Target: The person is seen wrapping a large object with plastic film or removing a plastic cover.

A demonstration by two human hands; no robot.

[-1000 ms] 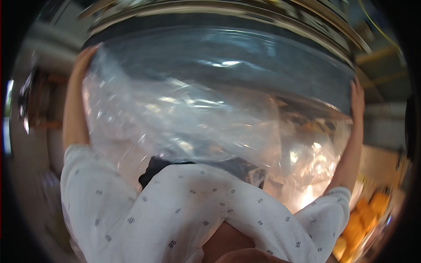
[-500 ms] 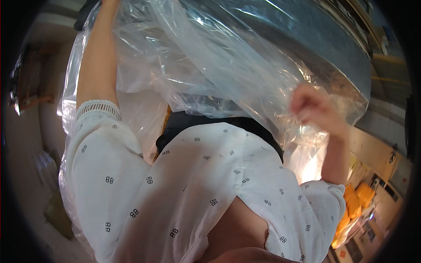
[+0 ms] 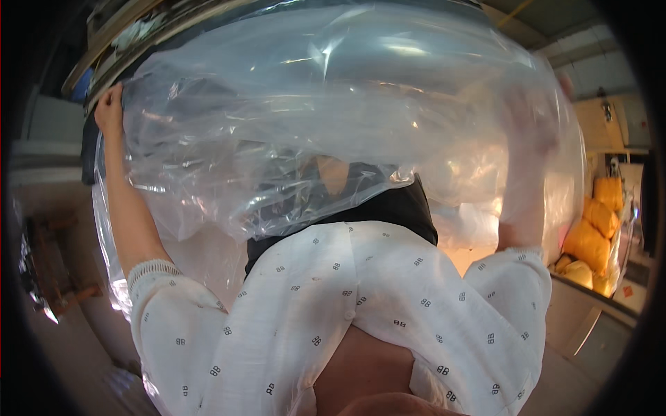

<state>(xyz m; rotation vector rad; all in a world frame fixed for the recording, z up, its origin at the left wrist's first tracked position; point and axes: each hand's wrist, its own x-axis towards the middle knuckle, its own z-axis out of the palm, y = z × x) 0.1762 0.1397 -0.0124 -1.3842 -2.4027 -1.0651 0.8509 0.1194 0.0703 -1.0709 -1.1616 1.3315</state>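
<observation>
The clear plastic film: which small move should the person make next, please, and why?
Probably ease the right hand outward to spread the clear plastic film: its lower part hangs in loose folds before the black garment, the right hand shows blurred through it, and the left hand seems to pinch its left edge.

Carrier at the top: broad dark-grey flat surface [image 3: 208, 26], mostly covered, so its material is unclear. Large clear, wrinkled plastic film [image 3: 326, 104] lies over it and hangs off the near side. Long tan wooden rails [image 3: 111, 45] run beside its far-left edge; whitish crumpled material [image 3: 141, 30] sits between them. Right side: bulging yellow-orange bundles [image 3: 590, 232] piled on each other, support underneath hard to make out.
</observation>
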